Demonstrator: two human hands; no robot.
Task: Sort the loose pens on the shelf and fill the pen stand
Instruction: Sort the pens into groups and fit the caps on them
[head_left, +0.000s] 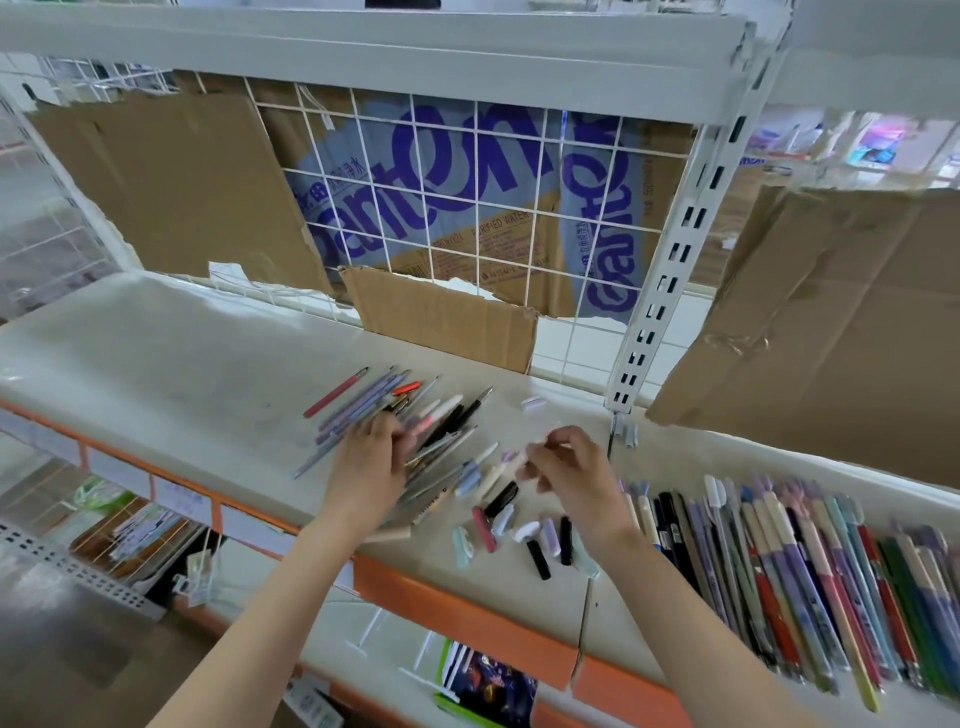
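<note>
- Spanning the frame from 9 o'clock to 4 o'clock, the shelf (171, 353) carries all the pens; no pen stand shows anywhere in view.
- At 4 o'clock a long sorted row of pens (810, 571) lies side by side, touching one another.
- Just above centre, toward 11 o'clock, the loose pens (395, 415) fan out in a jumble.
- The left hand (371, 465) rests on the near end of that jumble, fingers curled among the barrels; whether it grips one I cannot tell.
- The right hand (563, 470), just right of centre, pinches a pale pen (537, 441) at its fingertips.
- At 6 o'clock, scattered pen caps (524, 530) lie beside the hands.
- Sorting seems to be the step in hand, probably capping; next likely calls for matching a cap, then laying the pen with its like.
</note>
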